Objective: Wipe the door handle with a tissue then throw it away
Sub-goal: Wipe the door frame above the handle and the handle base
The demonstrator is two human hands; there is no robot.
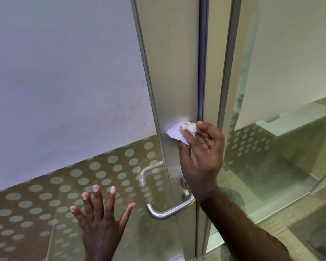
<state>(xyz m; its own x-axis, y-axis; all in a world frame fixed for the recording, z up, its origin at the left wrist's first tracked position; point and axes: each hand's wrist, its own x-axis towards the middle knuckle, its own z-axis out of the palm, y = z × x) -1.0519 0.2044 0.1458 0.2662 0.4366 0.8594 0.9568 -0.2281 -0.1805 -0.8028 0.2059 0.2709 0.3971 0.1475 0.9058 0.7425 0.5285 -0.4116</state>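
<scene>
Two hands are up at a glass door; the right hand (200,153) pinches a crumpled white tissue (179,131) between thumb and fingertips, its other fingers loosely curled, and holds it against the metal frame (169,72), well above the handle (169,210); the tissue shows a small yellowish mark near the fingertips; the left hand (100,221) is spread wide, fingers splayed, gripping nothing, in front of the dotted glass (45,194) just left of the handle; the handle is a curved steel lever, untouched by either hand.
</scene>
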